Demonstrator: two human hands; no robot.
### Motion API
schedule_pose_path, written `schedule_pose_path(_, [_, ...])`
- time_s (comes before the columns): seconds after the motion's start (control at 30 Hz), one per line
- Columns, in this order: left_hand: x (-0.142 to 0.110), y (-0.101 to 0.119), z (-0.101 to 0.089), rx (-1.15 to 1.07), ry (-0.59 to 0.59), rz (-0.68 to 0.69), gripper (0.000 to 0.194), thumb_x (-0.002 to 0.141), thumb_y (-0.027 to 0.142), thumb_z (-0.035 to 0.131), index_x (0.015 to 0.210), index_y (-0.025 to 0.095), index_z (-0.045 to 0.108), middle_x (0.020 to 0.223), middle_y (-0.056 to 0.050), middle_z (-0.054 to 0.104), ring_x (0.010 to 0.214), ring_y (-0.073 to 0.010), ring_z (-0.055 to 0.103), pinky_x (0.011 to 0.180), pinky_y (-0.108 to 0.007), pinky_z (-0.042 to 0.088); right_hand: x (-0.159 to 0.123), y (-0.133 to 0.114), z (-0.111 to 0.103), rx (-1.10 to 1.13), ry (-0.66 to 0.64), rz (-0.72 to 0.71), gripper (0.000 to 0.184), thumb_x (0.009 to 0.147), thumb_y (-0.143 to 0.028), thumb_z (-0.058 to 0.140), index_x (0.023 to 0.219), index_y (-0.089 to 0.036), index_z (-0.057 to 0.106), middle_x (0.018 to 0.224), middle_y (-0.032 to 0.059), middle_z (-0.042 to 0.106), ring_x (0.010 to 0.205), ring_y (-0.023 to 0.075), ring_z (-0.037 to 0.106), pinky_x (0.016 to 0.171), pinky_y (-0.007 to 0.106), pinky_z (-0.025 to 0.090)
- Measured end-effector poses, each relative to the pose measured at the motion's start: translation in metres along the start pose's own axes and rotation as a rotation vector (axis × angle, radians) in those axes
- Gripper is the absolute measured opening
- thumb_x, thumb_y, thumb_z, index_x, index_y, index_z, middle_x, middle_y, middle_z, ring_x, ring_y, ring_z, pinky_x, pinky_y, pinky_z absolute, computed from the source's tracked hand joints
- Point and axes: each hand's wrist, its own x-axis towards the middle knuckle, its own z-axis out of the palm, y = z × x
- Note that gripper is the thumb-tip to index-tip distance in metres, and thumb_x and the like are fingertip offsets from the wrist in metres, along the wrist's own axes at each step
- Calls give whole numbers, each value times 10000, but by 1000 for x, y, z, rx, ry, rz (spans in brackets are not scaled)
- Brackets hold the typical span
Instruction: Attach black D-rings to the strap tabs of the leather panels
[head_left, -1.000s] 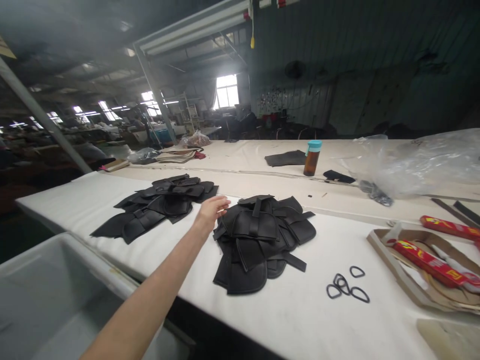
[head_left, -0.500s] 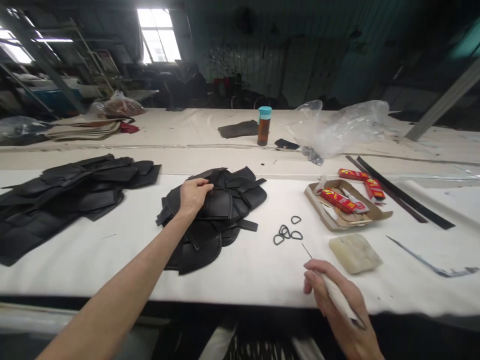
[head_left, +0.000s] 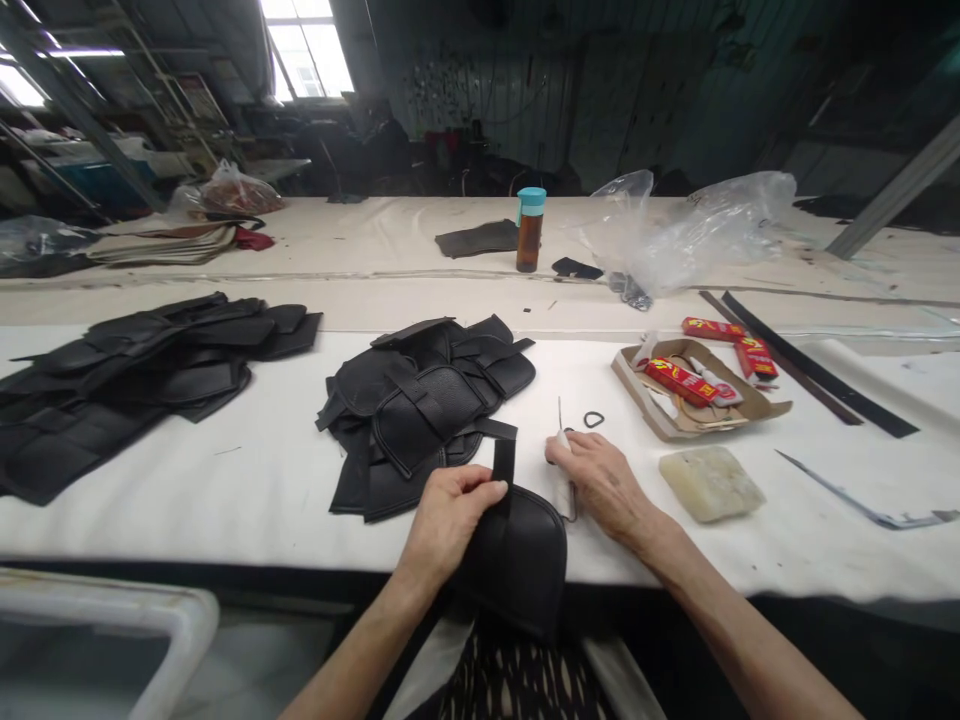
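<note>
At the table's front edge, my left hand (head_left: 450, 520) pinches the strap of a black leather piece (head_left: 529, 560) with a rounded, stitched edge. The strap stands up past my thumb, and the piece hangs over the edge. My right hand (head_left: 604, 485) is closed around a white-handled awl (head_left: 563, 492), its thin point upward. The fingers of that hand are over the black D-rings and hide most of them; one loose D-ring (head_left: 594, 420) lies just beyond. Left of the hands is a heap of similar black leather pieces (head_left: 427, 405).
Another black leather pile (head_left: 150, 365) lies at left. On the right are a cardboard tray (head_left: 675, 428) with red glue boxes, a yellowish wax-like block (head_left: 711, 484), pointed scissors-like metal (head_left: 840, 493) and dark strips (head_left: 817, 365). A bottle (head_left: 529, 232) stands behind.
My left hand has drawn one leather piece off the middle heap, toward me at the table edge. My right hand, with the awl, has moved left and forward onto the D-rings.
</note>
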Motion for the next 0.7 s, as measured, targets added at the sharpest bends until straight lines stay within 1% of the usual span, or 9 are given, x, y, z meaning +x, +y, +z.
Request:
schedule_pose_path(0.1, [-8, -10, 16, 114, 70, 46, 252, 693, 310, 566, 496, 161, 509, 494, 46, 387, 505, -98, 352, 491, -237, 270, 1, 0, -1, -18, -64, -19, 201, 869, -67, 411, 811, -173, 571, 722, 56, 562, 729, 186, 467, 646, 272, 325])
schedule_pose_path(0.17, [-12, -13, 21, 181, 99, 81, 239, 697, 295, 556, 500, 163, 522, 510, 40, 409, 537, -108, 378, 523, -241, 288, 0, 0, -3, -15, -87, -8, 206, 860, -50, 405, 798, -173, 558, 708, 48, 535, 714, 182, 451, 617, 266, 309])
schedule_pose_path(0.27, [-12, -15, 23, 205, 85, 87, 215, 707, 304, 541, 551, 162, 584, 534, 30, 462, 571, -126, 418, 553, -246, 309, 1, 2, -8, 11, -104, 20, 219, 832, -17, 396, 781, -175, 539, 703, 34, 502, 723, 176, 449, 607, 249, 312])
schedule_pose_path(0.37, [-9, -16, 21, 169, 57, 77, 213, 703, 310, 537, 574, 158, 611, 527, 27, 472, 561, -129, 421, 542, -247, 308, 3, 7, -9, 60, -108, 56, 210, 818, -22, 399, 824, -189, 526, 720, 11, 493, 705, 151, 464, 617, 220, 343])
schedule_pose_path(0.47, [-6, -15, 20, 152, 49, 66, 212, 694, 309, 540, 579, 154, 627, 524, 25, 484, 553, -129, 423, 530, -247, 301, 0, 11, -6, 114, -105, 89, 206, 812, -44, 412, 891, -211, 502, 739, -20, 518, 654, 114, 485, 601, 182, 369])
schedule_pose_path(0.53, [-7, -13, 21, 148, 49, 55, 211, 691, 308, 540, 573, 157, 628, 516, 27, 484, 543, -127, 420, 524, -248, 295, -5, 10, -2, 124, -92, 115, 208, 801, -43, 413, 894, -212, 491, 736, -29, 534, 637, 104, 497, 593, 173, 376])
schedule_pose_path(0.6, [-9, -11, 23, 162, 64, 52, 211, 690, 306, 537, 557, 165, 618, 506, 27, 486, 536, -129, 424, 524, -251, 293, -11, 7, 2, 100, -70, 150, 211, 793, -38, 409, 893, -202, 497, 732, -18, 539, 639, 115, 503, 596, 188, 376])
schedule_pose_path(0.7, [-13, -8, 27, 229, 122, 72, 205, 689, 302, 542, 539, 176, 604, 526, 18, 518, 561, -142, 452, 551, -258, 306, -18, 0, 4, 31, -54, 172, 215, 794, -41, 415, 910, -184, 526, 740, 18, 534, 686, 155, 505, 617, 227, 367])
